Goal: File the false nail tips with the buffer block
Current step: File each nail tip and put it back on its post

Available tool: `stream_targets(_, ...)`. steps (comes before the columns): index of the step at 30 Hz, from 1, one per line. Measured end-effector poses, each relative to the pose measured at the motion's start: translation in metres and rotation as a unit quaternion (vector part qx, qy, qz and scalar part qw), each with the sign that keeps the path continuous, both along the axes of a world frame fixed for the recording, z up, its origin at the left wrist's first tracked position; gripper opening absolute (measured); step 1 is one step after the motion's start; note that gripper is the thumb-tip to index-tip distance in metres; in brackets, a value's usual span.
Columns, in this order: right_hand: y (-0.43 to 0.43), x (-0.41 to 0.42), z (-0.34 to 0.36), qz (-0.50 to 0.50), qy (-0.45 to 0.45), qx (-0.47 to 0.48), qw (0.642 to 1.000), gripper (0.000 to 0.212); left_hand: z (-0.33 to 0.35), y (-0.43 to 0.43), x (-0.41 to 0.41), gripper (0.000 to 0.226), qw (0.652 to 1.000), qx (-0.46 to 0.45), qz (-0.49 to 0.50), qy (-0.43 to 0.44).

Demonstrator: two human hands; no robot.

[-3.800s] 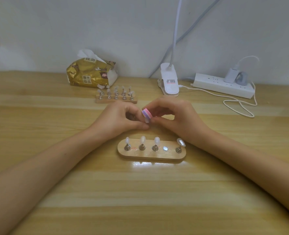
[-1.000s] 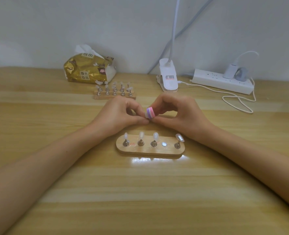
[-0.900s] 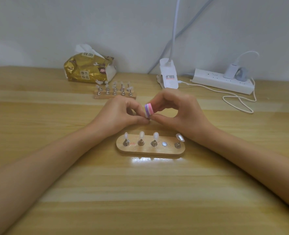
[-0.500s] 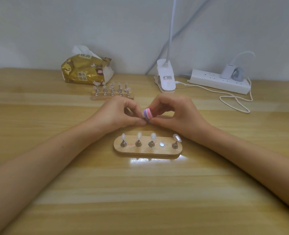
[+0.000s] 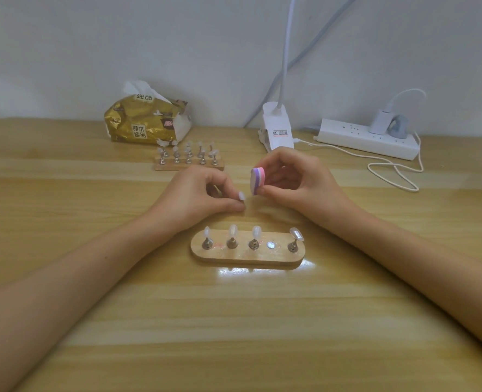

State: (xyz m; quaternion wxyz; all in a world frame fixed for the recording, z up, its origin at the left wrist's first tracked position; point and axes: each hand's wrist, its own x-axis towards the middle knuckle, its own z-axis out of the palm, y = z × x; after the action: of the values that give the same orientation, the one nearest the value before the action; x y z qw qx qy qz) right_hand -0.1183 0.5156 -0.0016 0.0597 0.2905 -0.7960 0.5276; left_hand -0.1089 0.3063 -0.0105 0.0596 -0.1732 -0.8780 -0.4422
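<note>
My left hand pinches a small pale false nail tip between thumb and forefinger, just above the table. My right hand grips the pink and purple buffer block a little to the right of the tip, with a small gap between them. In front of both hands lies an oval wooden stand carrying several nail tips on metal pegs; one peg spot shows only a bare metal disc.
A second wooden stand with several nail tips sits behind my left hand. A gold tissue pack lies at the back left, a white lamp clip at the back centre, a power strip with cables at the back right.
The buffer block was rubbing against the tip held in my left hand; now my right hand has lifted the block up and to the right, and the tip shows.
</note>
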Motion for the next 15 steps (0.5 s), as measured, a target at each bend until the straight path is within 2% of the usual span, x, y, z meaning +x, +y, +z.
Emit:
stream_targets(5, -0.0071, 0.0035, -0.0018, 0.023, 0.036, 0.053, 0.998, 0.019, -0.0015, -0.0002, 0.0006, 0.012, 1.000, 0.003, -0.003, 0.011)
stream_targets(10, -0.0089, 0.0062, -0.0019, 0.006, 0.074, 0.017, 0.997, 0.017, -0.0021, 0.0002, 0.0014, 0.015, 0.999, -0.013, -0.002, 0.037)
stream_targets(15, -0.0096, 0.0061, -0.0030, -0.002, 0.069, 0.042, 0.997, 0.018, -0.0025, 0.0006, 0.0001, 0.019, 0.999, -0.024, -0.001, 0.045)
